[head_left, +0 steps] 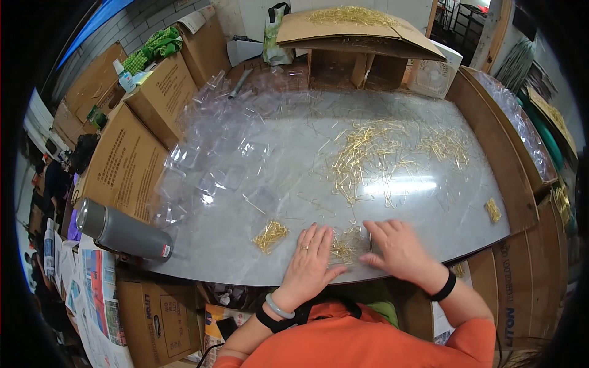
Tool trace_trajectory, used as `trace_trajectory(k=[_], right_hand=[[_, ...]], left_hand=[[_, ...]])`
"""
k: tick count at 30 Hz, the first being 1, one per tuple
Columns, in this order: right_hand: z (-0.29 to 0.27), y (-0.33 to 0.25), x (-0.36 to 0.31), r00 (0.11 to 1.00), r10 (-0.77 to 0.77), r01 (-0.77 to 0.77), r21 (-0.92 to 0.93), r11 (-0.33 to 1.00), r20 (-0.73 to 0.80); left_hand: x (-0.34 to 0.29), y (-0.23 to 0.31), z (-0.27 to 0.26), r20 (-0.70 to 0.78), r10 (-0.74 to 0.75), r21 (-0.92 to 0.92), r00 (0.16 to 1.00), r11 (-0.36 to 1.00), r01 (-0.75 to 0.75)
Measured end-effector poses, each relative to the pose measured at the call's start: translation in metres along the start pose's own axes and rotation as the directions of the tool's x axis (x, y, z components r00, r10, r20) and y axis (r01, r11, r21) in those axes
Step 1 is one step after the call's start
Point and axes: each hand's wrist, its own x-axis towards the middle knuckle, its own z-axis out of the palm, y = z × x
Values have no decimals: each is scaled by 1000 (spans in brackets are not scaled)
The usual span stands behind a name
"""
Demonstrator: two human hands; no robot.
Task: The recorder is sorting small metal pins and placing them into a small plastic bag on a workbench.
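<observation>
A small pile of thin gold-coloured wire hooks [343,249] lies near the front edge of the grey table [221,260], between my two hands. My left hand [308,260] rests flat at its left side, fingers stretched out. At its right side my right hand [397,248] is slightly blurred, with its fingers spread and thumb apart. Left of my left hand sits another bunch of hooks [270,237]. A larger loose heap of hooks [365,153] spreads farther off, beside a thinner scatter [446,147]. One more small bunch [492,210] is at the right edge.
Clear plastic cases [224,135] cover the table's left side. A grey bottle [126,232] leans at the front left corner. Cardboard boxes [123,168] line the left, and a cardboard wall [494,144] borders the right. An open carton [368,46] with hooks on top stands behind.
</observation>
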Motion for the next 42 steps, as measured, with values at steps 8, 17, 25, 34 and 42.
trace_trajectory(k=[8,17,25,34,42], right_hand=[[26,22,13,984,-136,144,60,988,-113],[12,31,35,993,-68,49,-176,983,-100],[34,-12,-21,991,-84,96,109,989,-106],[53,-7,-13,912,35,21,131,991,-410],[62,-15,-1,920,198,-169,112,979,-337]], left_hand=[[7,1,-1,55,49,29,997,998,-50],[4,-1,-1,78,89,72,993,993,-94],[5,-2,1,68,60,-17,996,998,-59],[5,-1,-2,115,123,-33,986,992,-120],[5,0,-2,115,128,-40,985,991,-124]])
